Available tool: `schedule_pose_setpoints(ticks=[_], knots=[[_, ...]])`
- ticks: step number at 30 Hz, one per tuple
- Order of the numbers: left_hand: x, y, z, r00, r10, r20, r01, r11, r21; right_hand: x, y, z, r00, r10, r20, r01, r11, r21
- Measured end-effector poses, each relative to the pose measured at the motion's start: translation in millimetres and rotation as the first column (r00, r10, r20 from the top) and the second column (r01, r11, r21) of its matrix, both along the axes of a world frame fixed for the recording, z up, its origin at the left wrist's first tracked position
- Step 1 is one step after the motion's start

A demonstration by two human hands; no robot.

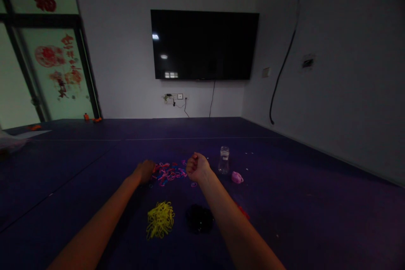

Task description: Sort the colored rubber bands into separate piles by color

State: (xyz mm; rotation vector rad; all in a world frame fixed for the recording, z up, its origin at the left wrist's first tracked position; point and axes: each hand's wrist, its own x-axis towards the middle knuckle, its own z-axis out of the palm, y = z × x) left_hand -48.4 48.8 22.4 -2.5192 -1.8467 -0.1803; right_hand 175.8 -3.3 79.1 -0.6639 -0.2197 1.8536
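Both my arms reach forward over a dark purple floor mat. My left hand rests at the left edge of a scattered heap of pink, red and blue rubber bands, fingers curled down onto them. My right hand is raised slightly above the heap's right side, closed in a loose fist; what it holds is hidden. A pile of yellow bands and a pile of black bands lie nearer to me, between my forearms.
A small clear plastic jar stands right of the heap, with a pink lid lying beside it. A dark wall-mounted television hangs ahead. A glass door with red decals is at left, and a white wall at right.
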Motion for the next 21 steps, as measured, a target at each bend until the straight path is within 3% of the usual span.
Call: schedule_pose_setpoints(ticks=[5,14,21], knots=[[4.3,-6.3,6.6,0.999,0.004,0.035,-0.007,0.995,0.095,-10.9,2.9,-9.3,0.999,-0.011,0.039,0.013,0.999,-0.052],[34.0,-11.3,35.9,0.933,-0.241,0.267,0.215,0.969,0.126,-26.6,3.4,-21.0,0.997,0.037,0.073,-0.027,0.992,-0.126],[63.9,-35.6,53.7,0.806,-0.473,0.357,0.444,0.881,0.164,-27.2,9.1,-28.5,0.994,0.087,0.065,-0.094,0.990,0.101]])
